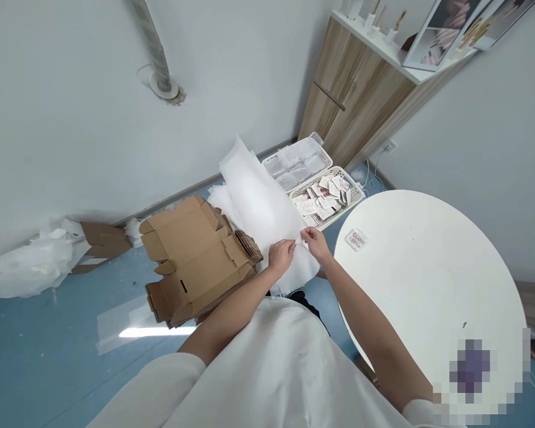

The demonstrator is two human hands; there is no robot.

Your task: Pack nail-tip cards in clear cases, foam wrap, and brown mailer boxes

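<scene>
A white foam sheet (263,199) stands up in the middle, its upper end rising toward the wall. My left hand (280,257) pinches the near part of this sheet, fingers closed. Just to its right, my right hand (315,242) also has its fingers pinched on the sheet. A small gap separates the two hands. Left of the sheet lies a stack of flattened brown cardboard boxes (196,249), close to my left forearm. The round white table (428,255) is beside my right arm, with a small clear case of pink pieces (356,239) on it.
Beyond my hands, one white basket (325,226) holds many small cards; another basket (327,159) holds clear plastic packs. A wood-grain cabinet (361,83) stands against the back wall. White plastic bags (35,264) lie on the blue floor at left. Part of the table is pixelated.
</scene>
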